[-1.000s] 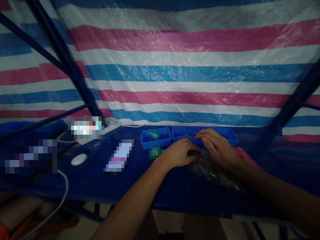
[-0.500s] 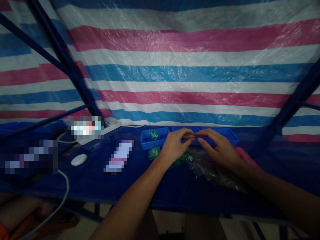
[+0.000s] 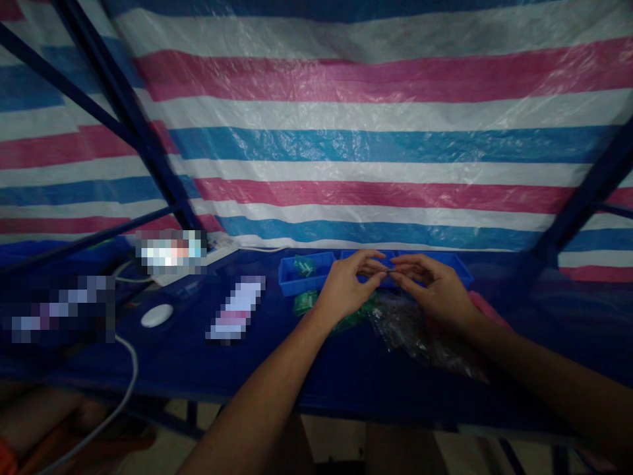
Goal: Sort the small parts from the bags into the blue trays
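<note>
My left hand and my right hand are raised a little above the blue table, fingertips meeting in a pinch over the blue trays. Between the fingertips sits a tiny part too small and dim to name. Under my right hand lies a crumpled clear plastic bag. Small green pieces lie on the table beside my left wrist, and more green pieces sit in the left tray.
A white round object with a white cable lies at the left. Dark blue frame bars slant up on both sides. A striped pink, white and blue tarp hangs behind the table. A pink item peeks out by my right wrist.
A second ago both hands lay low on the bag and table. They rose and brought their fingertips together in a pinch, and have since lifted slightly more.
</note>
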`<state>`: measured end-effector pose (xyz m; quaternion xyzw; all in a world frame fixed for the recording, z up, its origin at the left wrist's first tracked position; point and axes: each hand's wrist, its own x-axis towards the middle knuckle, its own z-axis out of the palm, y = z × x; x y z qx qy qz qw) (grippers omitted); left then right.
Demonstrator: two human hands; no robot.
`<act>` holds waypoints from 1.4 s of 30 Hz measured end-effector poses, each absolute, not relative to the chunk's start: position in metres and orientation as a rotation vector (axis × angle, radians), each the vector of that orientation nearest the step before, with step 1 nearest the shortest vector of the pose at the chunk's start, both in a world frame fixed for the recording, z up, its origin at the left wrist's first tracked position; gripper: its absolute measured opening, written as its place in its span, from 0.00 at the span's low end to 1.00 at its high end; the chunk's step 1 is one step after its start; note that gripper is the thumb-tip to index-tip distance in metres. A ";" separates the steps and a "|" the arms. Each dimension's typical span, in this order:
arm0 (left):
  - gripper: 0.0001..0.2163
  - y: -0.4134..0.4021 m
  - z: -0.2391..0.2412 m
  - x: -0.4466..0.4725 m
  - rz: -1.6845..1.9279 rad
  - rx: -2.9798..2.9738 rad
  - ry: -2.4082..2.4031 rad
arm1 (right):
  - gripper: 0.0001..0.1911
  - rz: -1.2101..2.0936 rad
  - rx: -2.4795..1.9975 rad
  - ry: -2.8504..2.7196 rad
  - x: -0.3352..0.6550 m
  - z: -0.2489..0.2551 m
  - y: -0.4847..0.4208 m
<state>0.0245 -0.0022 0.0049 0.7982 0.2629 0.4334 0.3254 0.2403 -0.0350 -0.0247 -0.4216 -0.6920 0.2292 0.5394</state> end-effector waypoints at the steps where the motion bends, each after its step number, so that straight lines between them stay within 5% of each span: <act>1: 0.15 -0.001 0.004 0.025 1.130 2.102 0.704 | 0.18 0.524 -1.006 -1.650 0.240 -0.024 -0.036; 28: 0.14 -0.005 0.006 0.027 1.263 2.143 0.678 | 0.15 0.599 -0.993 -1.695 0.237 -0.024 -0.039; 42: 0.15 -0.009 0.011 0.026 1.110 2.108 0.691 | 0.06 -0.010 -0.927 -1.919 0.240 -0.012 -0.042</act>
